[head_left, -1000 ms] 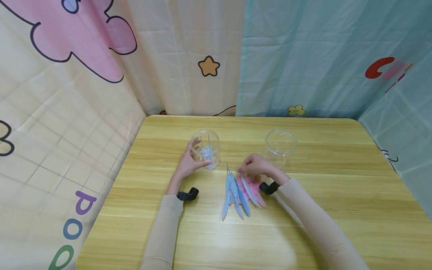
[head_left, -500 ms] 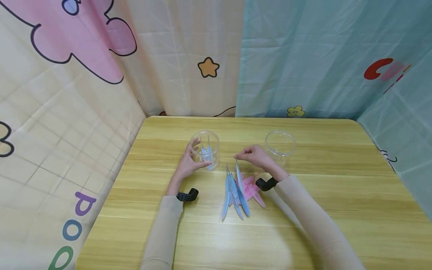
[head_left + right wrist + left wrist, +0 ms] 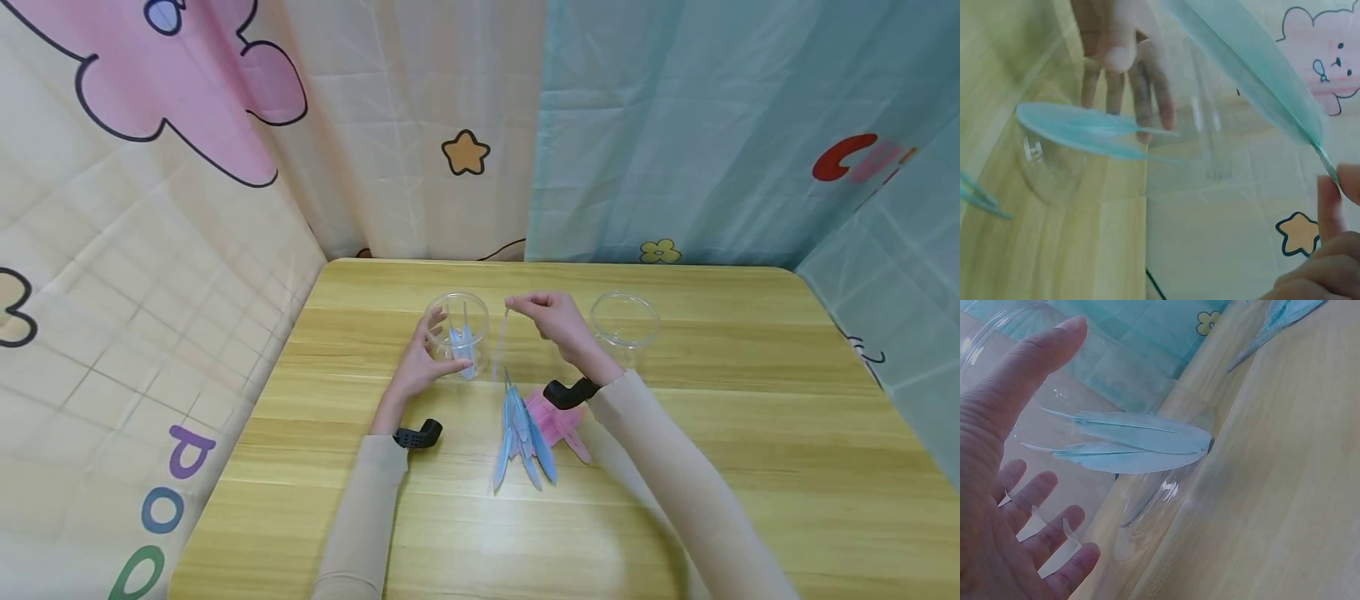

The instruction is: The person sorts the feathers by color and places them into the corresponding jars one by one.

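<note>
My left hand [image 3: 420, 360] curves round a clear plastic cup [image 3: 484, 333], thumb on its near side and fingers on its far left side. Two pale blue feathers [image 3: 1141, 434] stand inside that cup, quills up. Just right of the cup's rim, my right hand [image 3: 553, 321] pinches another pale blue feather [image 3: 1247, 69] by its quill between thumb and forefinger. This feather hangs down, vane lowest, outside the cup. Below the hands lies a bunch of blue feathers [image 3: 521, 429], partly over a pile of pink feathers [image 3: 557, 417].
A second clear cup [image 3: 625, 342] stands at the right, partly behind my right hand and wrist. All of this is on a wood-grain table [image 3: 360, 321]. Patterned curtains [image 3: 420, 192] hang behind the far edge and along both sides.
My right hand has lifted a blue feather off the pink pile and carried it up and left, close to the cup. My left hand has stayed at the cup.
</note>
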Demonstrator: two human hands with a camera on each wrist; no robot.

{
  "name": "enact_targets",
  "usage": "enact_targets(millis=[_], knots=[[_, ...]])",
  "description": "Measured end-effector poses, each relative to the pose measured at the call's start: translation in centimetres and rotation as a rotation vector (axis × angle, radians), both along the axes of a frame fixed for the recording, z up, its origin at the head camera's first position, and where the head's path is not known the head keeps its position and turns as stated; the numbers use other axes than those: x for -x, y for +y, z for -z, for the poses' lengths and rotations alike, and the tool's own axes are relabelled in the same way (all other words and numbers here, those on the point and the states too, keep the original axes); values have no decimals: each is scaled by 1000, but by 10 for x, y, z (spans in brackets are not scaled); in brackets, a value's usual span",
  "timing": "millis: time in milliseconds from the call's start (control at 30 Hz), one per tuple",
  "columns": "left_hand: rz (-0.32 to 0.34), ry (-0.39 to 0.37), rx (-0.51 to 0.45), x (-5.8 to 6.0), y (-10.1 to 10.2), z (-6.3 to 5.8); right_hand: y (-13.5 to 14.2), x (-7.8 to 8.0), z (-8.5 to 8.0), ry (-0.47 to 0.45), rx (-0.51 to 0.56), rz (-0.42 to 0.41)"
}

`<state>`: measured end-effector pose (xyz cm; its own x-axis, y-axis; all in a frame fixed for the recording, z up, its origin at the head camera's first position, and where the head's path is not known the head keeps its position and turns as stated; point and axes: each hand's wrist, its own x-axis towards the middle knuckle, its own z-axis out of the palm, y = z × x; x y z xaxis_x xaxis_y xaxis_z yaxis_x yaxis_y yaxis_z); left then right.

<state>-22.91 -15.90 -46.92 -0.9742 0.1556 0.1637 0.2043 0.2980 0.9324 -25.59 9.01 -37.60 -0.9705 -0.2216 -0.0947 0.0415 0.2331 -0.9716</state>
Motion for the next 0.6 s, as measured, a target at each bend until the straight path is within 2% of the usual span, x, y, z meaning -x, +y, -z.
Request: enact_targets(millis=[233, 333, 367, 467, 600], knots=[[26, 3, 3, -14, 6, -27, -16, 4, -12, 58, 203, 143], [29, 7, 8, -16, 6, -30, -24, 7, -14, 86, 331, 222], [29, 10, 9, -15, 6, -29, -27, 7, -13, 104, 365, 250], [14, 8, 14, -9, 4, -17, -36, 10, -11, 191, 421, 312], [-6, 10, 13, 0, 0, 1, -46, 13, -4, 313, 365, 330]])
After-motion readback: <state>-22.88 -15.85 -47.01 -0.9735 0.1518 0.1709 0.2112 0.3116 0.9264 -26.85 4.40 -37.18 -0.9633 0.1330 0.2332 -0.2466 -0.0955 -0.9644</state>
